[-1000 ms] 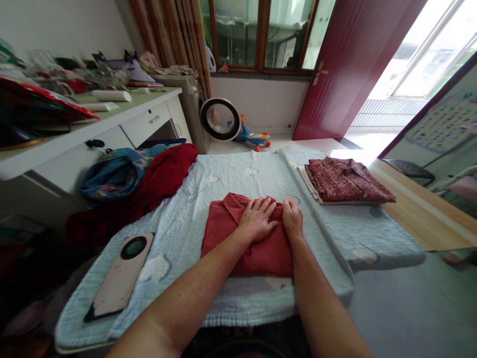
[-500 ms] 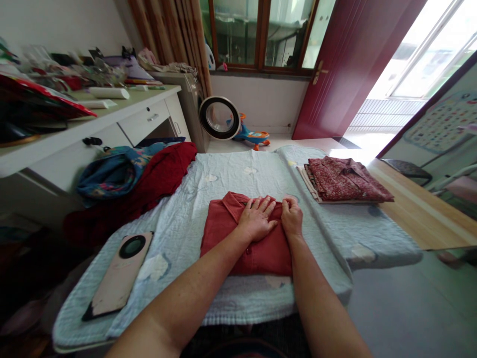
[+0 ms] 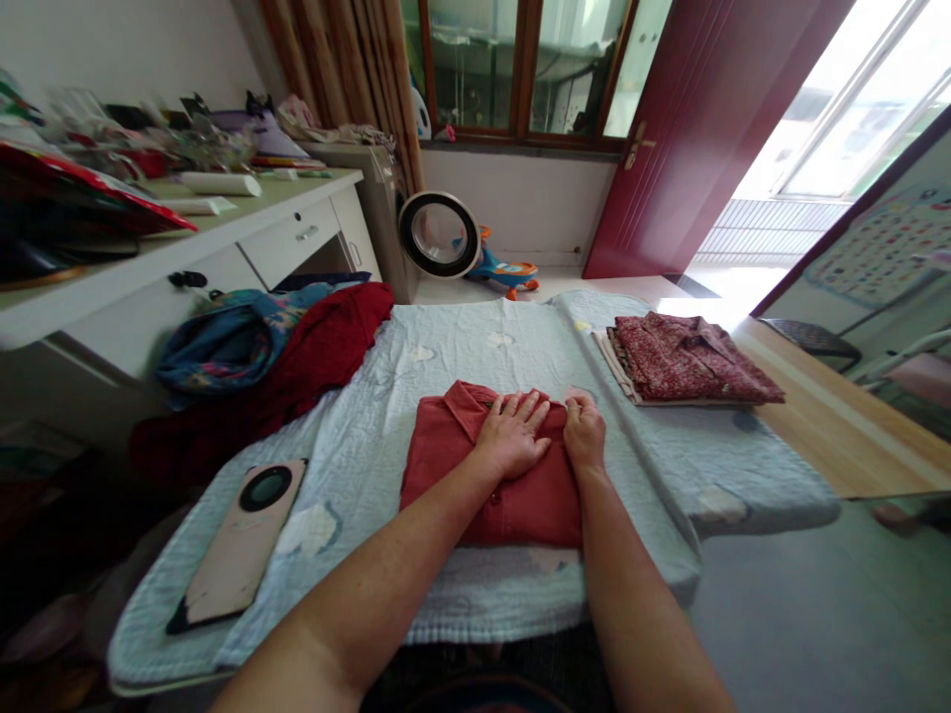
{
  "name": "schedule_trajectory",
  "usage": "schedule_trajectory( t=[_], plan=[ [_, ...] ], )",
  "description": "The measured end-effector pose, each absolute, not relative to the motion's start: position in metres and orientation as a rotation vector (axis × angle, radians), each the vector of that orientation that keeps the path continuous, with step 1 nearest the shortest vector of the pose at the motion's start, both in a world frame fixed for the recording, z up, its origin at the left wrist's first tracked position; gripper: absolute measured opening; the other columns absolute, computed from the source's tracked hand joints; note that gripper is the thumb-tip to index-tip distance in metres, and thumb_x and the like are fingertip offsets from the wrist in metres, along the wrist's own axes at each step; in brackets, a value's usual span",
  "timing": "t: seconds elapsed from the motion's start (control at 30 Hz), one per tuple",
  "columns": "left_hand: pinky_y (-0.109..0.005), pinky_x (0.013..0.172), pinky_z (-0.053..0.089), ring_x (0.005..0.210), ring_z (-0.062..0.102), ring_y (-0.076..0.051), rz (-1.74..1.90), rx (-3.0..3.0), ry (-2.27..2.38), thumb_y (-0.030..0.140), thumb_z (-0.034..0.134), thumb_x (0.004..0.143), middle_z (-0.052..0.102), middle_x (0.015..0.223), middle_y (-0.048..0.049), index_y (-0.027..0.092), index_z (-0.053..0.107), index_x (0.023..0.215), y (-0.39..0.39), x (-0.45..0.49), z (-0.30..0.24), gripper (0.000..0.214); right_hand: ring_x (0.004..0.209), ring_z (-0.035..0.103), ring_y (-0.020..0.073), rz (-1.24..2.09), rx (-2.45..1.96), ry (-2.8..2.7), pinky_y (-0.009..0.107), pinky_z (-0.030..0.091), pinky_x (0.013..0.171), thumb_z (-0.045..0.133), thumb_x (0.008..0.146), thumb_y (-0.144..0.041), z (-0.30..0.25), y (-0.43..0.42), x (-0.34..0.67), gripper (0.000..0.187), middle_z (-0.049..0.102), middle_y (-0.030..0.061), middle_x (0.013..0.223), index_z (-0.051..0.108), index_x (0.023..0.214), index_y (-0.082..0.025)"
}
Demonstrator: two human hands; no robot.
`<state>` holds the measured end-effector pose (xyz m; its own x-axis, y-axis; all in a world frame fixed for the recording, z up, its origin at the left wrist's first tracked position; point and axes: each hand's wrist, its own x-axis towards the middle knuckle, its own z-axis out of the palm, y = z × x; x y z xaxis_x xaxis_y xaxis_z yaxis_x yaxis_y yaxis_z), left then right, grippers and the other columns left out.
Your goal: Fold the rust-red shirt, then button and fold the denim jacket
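Note:
A folded red collared shirt (image 3: 450, 460) lies in the middle of a pale blue quilt (image 3: 461, 347). My left hand (image 3: 512, 436) rests flat on the shirt's upper right part, fingers stretched out and pointing away from me. My right hand (image 3: 584, 431) sits at the shirt's upper right corner with its fingers curled over the cloth edge. A stack of folded clothes topped by a red patterned shirt (image 3: 690, 356) lies on the quilt to the right, apart from both hands.
A phone (image 3: 242, 540) lies back up on the quilt at the near left. A heap of dark red and blue cloth (image 3: 282, 347) sits at the quilt's left edge beside a white desk (image 3: 223, 248) crowded with items. A round fan (image 3: 438, 235) and a toy stand on the floor beyond.
Hardly anything differs: both hands stay on the red shirt, and the view has shifted only slightly.

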<state>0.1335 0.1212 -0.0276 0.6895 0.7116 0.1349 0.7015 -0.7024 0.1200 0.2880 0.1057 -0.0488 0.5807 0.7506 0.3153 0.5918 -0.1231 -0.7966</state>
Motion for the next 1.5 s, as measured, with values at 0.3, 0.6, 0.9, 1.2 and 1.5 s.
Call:
schedule_trajectory(
  t=[0.3, 0.6, 0.9, 1.2, 1.5],
  plan=[
    [-0.051, 0.118, 0.018, 0.144, 0.026, -0.028, 0.271, 2.826, 1.181, 0.056, 0.038, 0.092, 0.026, 0.161, -0.0032, 0.026, 0.032, 0.151, 0.123, 0.135, -0.03, 0.066, 0.064, 0.059, 0.0199, 0.245, -1.907, -1.199, 0.029, 0.039, 0.063, 0.052, 0.083, -0.047, -0.05, 0.105, 0.284, 0.029, 0.066, 0.0042, 0.069, 0.065, 0.08, -0.02],
    [-0.05, 0.119, 0.017, 0.145, 0.024, -0.027, 0.28, 2.817, 1.193, 0.057, 0.036, 0.092, 0.025, 0.161, -0.0053, 0.019, 0.029, 0.152, 0.122, 0.135, -0.03, 0.071, 0.069, 0.058, 0.0197, 0.199, -1.943, -1.156, 0.029, 0.037, 0.066, 0.036, 0.093, -0.033, -0.048, 0.11, 0.287, 0.037, 0.068, 0.0103, 0.077, 0.065, 0.076, -0.018],
    [-0.049, 0.119, 0.018, 0.144, 0.026, -0.027, 0.28, 2.839, 1.196, 0.056, 0.036, 0.093, 0.027, 0.16, -0.0053, 0.018, 0.031, 0.151, 0.121, 0.134, -0.028, 0.07, 0.07, 0.061, 0.0185, 0.226, -2.117, -1.252, 0.026, 0.037, 0.065, 0.057, 0.087, -0.039, -0.044, 0.11, 0.281, 0.025, 0.071, 0.0063, 0.078, 0.069, 0.08, -0.019],
    [-0.05, 0.118, 0.019, 0.144, 0.027, -0.027, 0.288, 2.827, 1.188, 0.056, 0.038, 0.093, 0.027, 0.16, -0.0062, 0.017, 0.031, 0.151, 0.121, 0.134, -0.026, 0.07, 0.08, 0.063, 0.0197, 0.194, -2.124, -1.216, 0.027, 0.038, 0.069, 0.033, 0.097, -0.028, -0.041, 0.11, 0.283, 0.039, 0.071, 0.0128, 0.089, 0.068, 0.085, -0.016],
    [-0.049, 0.119, 0.017, 0.145, 0.027, -0.027, 0.294, 2.8, 1.192, 0.054, 0.041, 0.093, 0.028, 0.16, -0.0053, 0.021, 0.033, 0.151, 0.119, 0.134, -0.027, 0.067, 0.066, 0.061, 0.0213, 0.261, -1.972, -1.144, 0.028, 0.04, 0.066, 0.049, 0.084, -0.034, -0.042, 0.103, 0.28, 0.028, 0.067, 0.0043, 0.071, 0.062, 0.101, -0.016]
  ],
)
